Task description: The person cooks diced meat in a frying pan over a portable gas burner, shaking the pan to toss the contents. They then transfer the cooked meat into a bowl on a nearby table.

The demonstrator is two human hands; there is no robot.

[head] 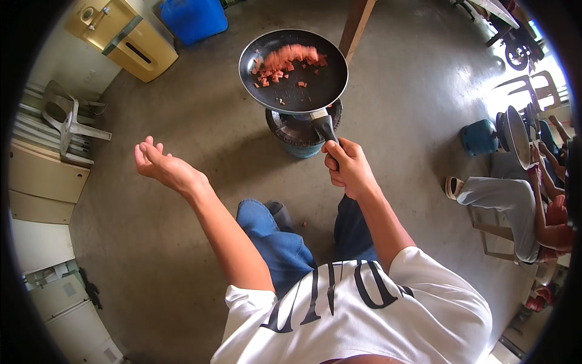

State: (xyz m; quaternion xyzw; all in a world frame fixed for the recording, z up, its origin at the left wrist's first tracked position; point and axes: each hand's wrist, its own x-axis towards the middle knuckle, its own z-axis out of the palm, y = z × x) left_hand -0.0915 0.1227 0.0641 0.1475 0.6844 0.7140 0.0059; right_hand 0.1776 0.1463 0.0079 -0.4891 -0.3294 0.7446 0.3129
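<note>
My right hand (348, 164) grips the black handle of a non-stick frying pan (313, 93). The pan is raised and tilted above a gas burner (282, 125) that sits on a small blue gas cylinder (303, 151). Diced pink meat (291, 57) lies along the pan's far side; its upper part is blurred by motion. A few loose cubes are scattered nearer the handle. Out to the left, my left hand (166, 168) is held in the air with its fingers loosely curled and nothing in it.
A wooden post (357, 29) rises just behind the pan. At the right, a seated person (504, 195) is near another pan (518, 136) and a teal gas cylinder (479, 137). A blue jerrycan (194, 20), a yellowish water dispenser (132, 45) and a plastic chair (70, 120) stand at the left.
</note>
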